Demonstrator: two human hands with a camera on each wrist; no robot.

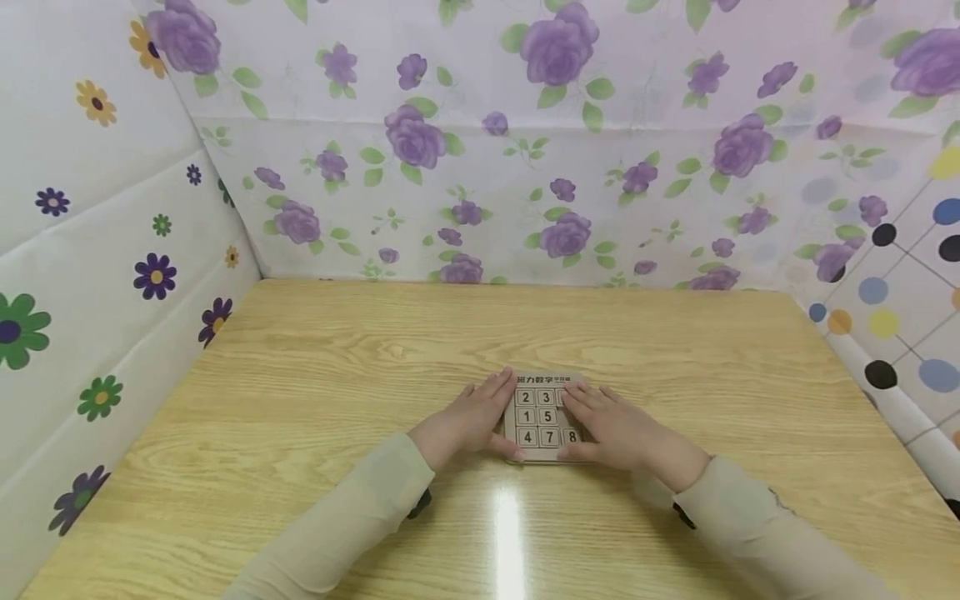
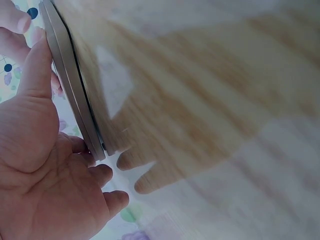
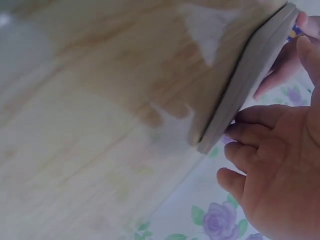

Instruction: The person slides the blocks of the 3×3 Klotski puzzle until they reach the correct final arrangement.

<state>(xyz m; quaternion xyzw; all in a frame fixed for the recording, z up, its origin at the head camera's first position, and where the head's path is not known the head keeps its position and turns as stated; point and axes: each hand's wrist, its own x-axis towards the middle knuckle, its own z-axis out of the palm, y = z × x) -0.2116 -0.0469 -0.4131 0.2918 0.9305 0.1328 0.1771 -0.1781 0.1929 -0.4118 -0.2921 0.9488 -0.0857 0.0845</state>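
Observation:
A sliding number puzzle [image 1: 542, 457] lies flat on the table, with dark printed characters along its top border. Its square tiles show 2, 3, 1, 5, 4, 7 and 8; one at the upper right is mostly covered by fingers. My left hand [image 1: 472, 419] rests along the left edge, fingers extended toward the top corner and thumb at the lower left corner. My right hand [image 1: 615, 427] lies over the right side, its fingers covering part of the right column and its thumb near the 8. Both wrist views show the puzzle's thin side edge [image 2: 75, 85] beside the fingers.
The wood-grain table [image 1: 337, 350] has a glossy surface with a bright light reflection [image 1: 508, 533] in front of the puzzle. Flower-printed cloth [image 1: 465, 167] stands behind it, with patterned sheets along the left and right sides.

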